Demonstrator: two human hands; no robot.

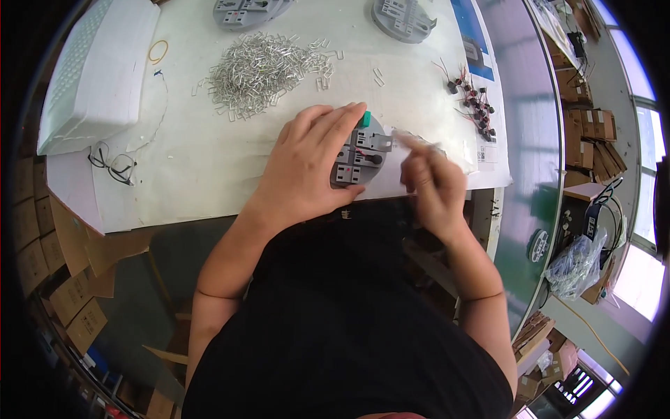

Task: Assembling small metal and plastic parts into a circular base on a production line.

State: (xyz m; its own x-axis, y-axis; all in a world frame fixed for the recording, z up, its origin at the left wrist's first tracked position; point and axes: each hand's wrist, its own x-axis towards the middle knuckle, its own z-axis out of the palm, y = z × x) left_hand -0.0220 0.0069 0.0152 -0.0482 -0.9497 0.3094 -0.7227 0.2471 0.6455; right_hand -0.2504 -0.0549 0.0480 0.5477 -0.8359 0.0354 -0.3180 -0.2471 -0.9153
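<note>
My left hand [300,164] is wrapped round the left side of a grey round plastic base [361,155] with raised blocks and slots, near the table's front edge. Its fingers reach over the far rim and the thumb presses the near rim. A small green block [366,119] shows beside the fingertips. Just right of the base, my right hand [434,180] hangs apart from it, smeared by motion; I cannot make out whether it holds anything. Behind the base lies a heap of small U-shaped metal clips [258,73], with two loose clips [378,77] to its right.
Two more grey round bases [251,12] [401,19] sit at the far side. Small black parts with red wires [478,108] lie at right. Eyeglasses [113,166], a yellow rubber band [158,52] and a white foam box [101,77] are at left.
</note>
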